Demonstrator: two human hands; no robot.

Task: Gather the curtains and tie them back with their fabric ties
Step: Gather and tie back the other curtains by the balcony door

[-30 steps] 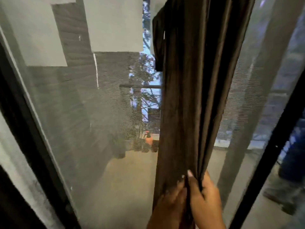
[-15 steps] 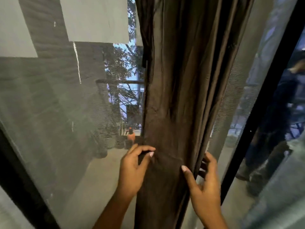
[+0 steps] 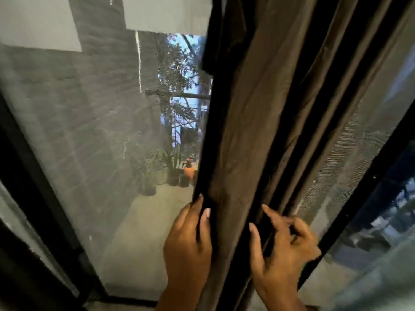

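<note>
- Behind everything stands a window screen of fine mesh in a dark frame, with a grey block wall and a paved yard seen through it.
- Fingers of the left hand are curled round the left edge of the curtain; the thumb lies on the near face of the cloth and the other fingers wrap behind the dark hem, so the edge is pinched between them.
- Fingers of the right hand are bent and partly spread; the thumb presses the front of a fold, the forefinger points up along the cloth, and the rest hook into the pleats on the right side. They are blurred, so how firmly they grip I cannot tell.
- Both hands sit low in the scene, near the viewer, close together with one strip of cloth between them.
- Brown and dull, the curtain hangs in the middle of the view from the top edge down past the hands, drawn into several long upright folds with dark creases between.
- Its right folds lie against the mesh; its left hem is a darker band.
- Potted plants stand far off in the yard, left of the curtain, with an orange pot just beside the hem.
- A second dark frame bar slants down on the right.
</note>
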